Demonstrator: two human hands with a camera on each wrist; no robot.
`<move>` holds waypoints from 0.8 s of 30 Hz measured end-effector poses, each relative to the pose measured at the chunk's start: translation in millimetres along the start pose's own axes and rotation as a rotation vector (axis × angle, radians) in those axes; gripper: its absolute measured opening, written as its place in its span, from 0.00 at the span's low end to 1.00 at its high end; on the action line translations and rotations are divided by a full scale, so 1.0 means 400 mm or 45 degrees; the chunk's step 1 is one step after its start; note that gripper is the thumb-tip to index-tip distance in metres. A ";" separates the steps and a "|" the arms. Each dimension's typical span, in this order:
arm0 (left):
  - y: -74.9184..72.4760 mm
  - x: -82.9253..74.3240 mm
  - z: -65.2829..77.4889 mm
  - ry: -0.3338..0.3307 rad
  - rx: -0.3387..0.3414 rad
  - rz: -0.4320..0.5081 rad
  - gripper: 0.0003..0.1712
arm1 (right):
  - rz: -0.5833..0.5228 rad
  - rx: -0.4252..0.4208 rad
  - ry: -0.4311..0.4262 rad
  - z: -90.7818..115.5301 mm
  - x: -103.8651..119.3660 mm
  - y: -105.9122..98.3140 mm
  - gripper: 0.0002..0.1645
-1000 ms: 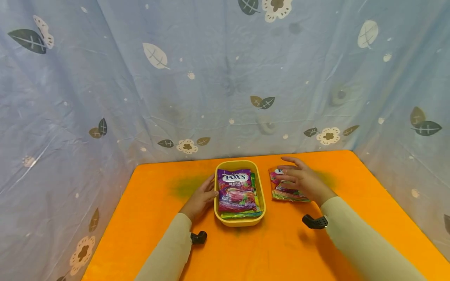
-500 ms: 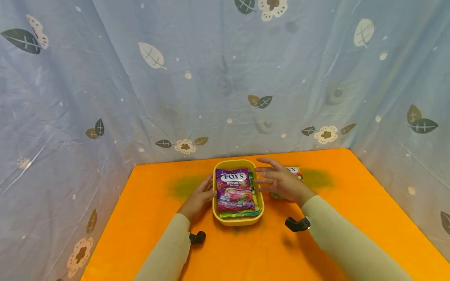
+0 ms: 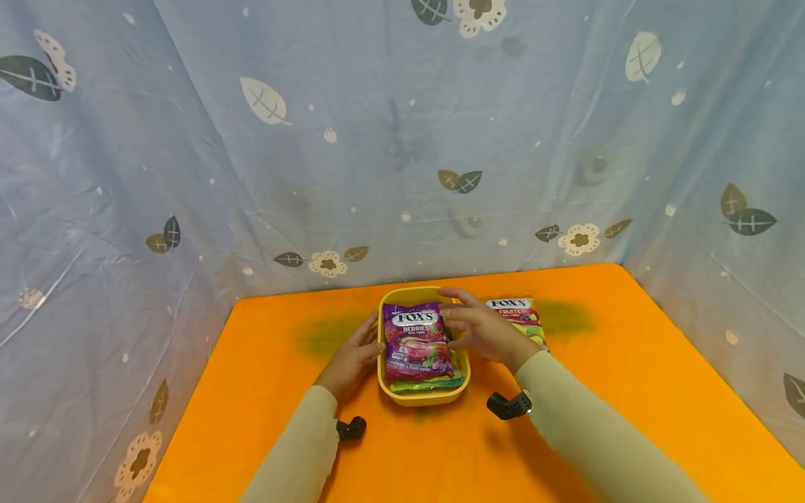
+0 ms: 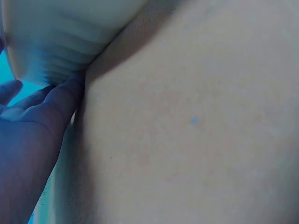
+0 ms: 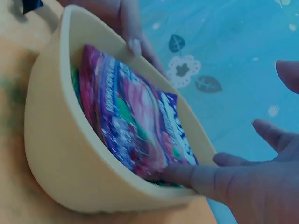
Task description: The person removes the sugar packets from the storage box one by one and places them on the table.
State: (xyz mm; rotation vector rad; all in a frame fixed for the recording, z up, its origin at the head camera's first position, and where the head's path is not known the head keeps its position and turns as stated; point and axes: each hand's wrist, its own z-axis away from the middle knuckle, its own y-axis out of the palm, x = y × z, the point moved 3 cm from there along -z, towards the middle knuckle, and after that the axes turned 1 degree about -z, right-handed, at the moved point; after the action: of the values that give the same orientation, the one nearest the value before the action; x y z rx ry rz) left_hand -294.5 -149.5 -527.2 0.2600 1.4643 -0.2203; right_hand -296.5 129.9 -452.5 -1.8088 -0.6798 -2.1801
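A yellow plastic tub (image 3: 424,399) stands on the table with a purple bag of Fox's Berries candy (image 3: 416,349) lying on top inside it. Green-yellow packaging (image 3: 428,383) shows beneath that bag. My left hand (image 3: 351,360) holds the tub's left side, thumb over the rim and fingers along the outer wall. From the right, my right hand (image 3: 487,332) reaches over the opposite rim with its fingers spread. In the right wrist view, one finger (image 5: 187,176) of it extends over the rim to the purple bag's edge.
Right of the tub lies a Fox's Fruits candy bag (image 3: 518,314), partly covered by my right hand and wrist. An orange cloth (image 3: 283,419) covers the table. A blue patterned curtain (image 3: 377,140) hangs behind it and at both sides.
My right hand has moved left from above the Fruits bag to the tub's right rim, uncovering more of that bag. My left hand stays at the tub's left side.
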 end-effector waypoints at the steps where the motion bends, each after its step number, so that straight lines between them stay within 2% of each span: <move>1: 0.001 0.001 0.001 0.002 0.007 -0.001 0.47 | 0.003 -0.007 0.008 -0.002 -0.004 0.004 0.41; 8: 0.005 0.001 0.001 0.025 0.025 -0.009 0.47 | -0.014 -0.065 0.008 -0.015 -0.014 0.032 0.44; 14: 0.004 0.002 0.000 0.015 0.024 -0.010 0.47 | 0.021 -0.112 0.019 -0.019 -0.022 0.044 0.41; 24: 0.001 0.003 0.001 0.007 0.017 0.037 0.46 | -0.125 -0.166 0.028 -0.028 -0.038 0.034 0.39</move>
State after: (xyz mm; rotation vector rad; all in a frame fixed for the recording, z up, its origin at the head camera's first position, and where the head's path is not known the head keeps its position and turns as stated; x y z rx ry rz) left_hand -293.9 -149.4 -528.4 0.2923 1.4637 -0.2062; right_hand -296.6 111.0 -466.0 -1.8477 -0.6483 -2.3549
